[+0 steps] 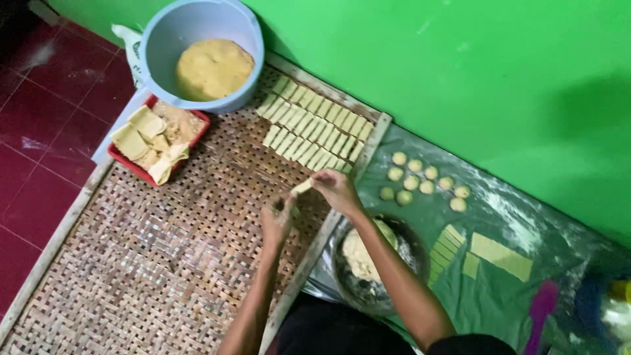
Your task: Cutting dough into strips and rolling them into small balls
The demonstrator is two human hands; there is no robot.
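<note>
1. The right hand (335, 189) pinches a small dough strip (302, 187) above the woven tray (164, 263).
2. The strip's long axis slants up-right toward the dough rows (315, 128).
3. The left hand (277, 220) is curled; its grip is unclear.

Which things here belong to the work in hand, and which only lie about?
In use: right hand, pale dough strip, left hand, rows of strips, woven bamboo tray.
Lying about: blue plastic bowl, red tray, round dough balls, purple tool.

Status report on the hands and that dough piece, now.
Right hand pinching pale dough piece over woven tray. Left hand just below it, grip unclear. Dough rows lie beyond; nothing between.
</note>
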